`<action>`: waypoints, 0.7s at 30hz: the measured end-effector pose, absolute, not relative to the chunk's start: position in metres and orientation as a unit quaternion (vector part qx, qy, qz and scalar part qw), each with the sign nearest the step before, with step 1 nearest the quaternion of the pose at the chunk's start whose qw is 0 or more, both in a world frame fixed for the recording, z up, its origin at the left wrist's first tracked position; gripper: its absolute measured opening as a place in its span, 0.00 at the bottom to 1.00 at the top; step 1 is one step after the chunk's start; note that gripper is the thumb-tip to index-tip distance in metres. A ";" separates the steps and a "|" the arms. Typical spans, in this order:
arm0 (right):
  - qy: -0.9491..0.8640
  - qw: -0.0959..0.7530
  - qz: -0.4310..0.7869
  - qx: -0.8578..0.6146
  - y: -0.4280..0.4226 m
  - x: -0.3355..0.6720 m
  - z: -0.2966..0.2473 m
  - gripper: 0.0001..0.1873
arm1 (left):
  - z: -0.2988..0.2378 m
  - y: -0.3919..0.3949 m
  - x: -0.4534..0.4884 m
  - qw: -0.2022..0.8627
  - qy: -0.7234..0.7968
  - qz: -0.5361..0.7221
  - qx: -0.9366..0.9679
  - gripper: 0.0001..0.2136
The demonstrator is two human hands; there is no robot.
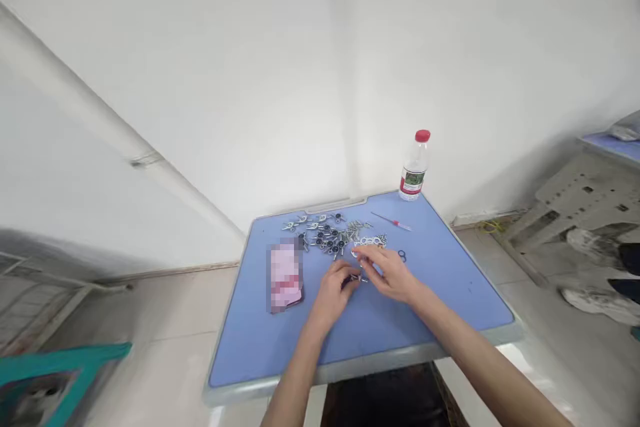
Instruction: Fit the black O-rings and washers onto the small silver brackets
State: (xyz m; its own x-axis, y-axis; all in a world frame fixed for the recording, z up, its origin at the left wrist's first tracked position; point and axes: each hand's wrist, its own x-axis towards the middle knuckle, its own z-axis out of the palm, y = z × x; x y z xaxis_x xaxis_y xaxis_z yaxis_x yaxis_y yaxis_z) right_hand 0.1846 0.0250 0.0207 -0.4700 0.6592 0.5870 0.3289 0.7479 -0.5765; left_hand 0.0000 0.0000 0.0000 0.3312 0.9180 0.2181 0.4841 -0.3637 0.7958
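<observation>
Over the blue table (280, 353), my left hand (333, 290) is closed, its fingers round a small metal part (355, 277) with a short prong. Just to its right, my right hand (387, 271) has thumb and fingertips drawn together in a pinch. What sits between those fingertips is too small to make out. Beyond my hands lie several small metal pieces with black wheel-like discs (327, 238), some loose metal pins (353, 230) and a cluster of white rings (370, 241), partly hidden by my right hand.
A phone-like pink object (286, 277), blurred out, lies on the left of the table. A thin screwdriver (395, 222) with a red collar lies at the back right, near a clear bottle (414, 170) with a red cap. A white wall (300, 80) stands behind.
</observation>
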 end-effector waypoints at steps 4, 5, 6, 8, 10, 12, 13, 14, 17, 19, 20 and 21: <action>-0.823 0.441 0.203 -0.294 0.027 0.185 0.015 0.20 | 0.003 -0.001 0.001 0.326 0.482 0.331 0.742 0.07; -0.820 0.444 0.205 -0.298 0.028 0.184 0.014 0.20 | 0.004 -0.001 0.001 0.329 0.486 0.329 0.740 0.07; -0.817 0.445 0.207 -0.303 0.028 0.183 0.014 0.19 | 0.004 -0.001 0.001 0.332 0.487 0.328 0.738 0.07; -0.809 0.450 0.207 -0.317 0.029 0.181 0.013 0.16 | 0.005 -0.001 0.001 0.336 0.487 0.329 0.736 0.07; -0.801 0.454 0.205 -0.333 0.029 0.180 0.013 0.12 | 0.006 0.000 0.001 0.338 0.486 0.331 0.735 0.07; -0.794 0.455 0.203 -0.348 0.030 0.180 0.014 0.10 | 0.006 0.000 0.001 0.336 0.486 0.331 0.736 0.07; -0.794 0.453 0.204 -0.351 0.029 0.180 0.015 0.10 | 0.006 0.000 0.001 0.335 0.486 0.331 0.736 0.07; -0.795 0.450 0.208 -0.351 0.029 0.181 0.017 0.11 | 0.006 0.000 0.001 0.333 0.486 0.330 0.737 0.07; -0.799 0.440 0.238 -0.333 0.028 0.184 0.020 0.15 | 0.007 -0.001 0.001 0.328 0.488 0.324 0.741 0.07; -0.796 0.443 0.251 -0.328 0.028 0.185 0.021 0.15 | 0.007 -0.001 0.002 0.325 0.490 0.318 0.744 0.07; -0.792 0.449 0.251 -0.330 0.029 0.185 0.020 0.14 | 0.008 -0.001 0.002 0.324 0.491 0.316 0.745 0.07; -0.787 0.455 0.246 -0.337 0.029 0.184 0.019 0.11 | 0.008 -0.001 0.002 0.323 0.492 0.314 0.745 0.07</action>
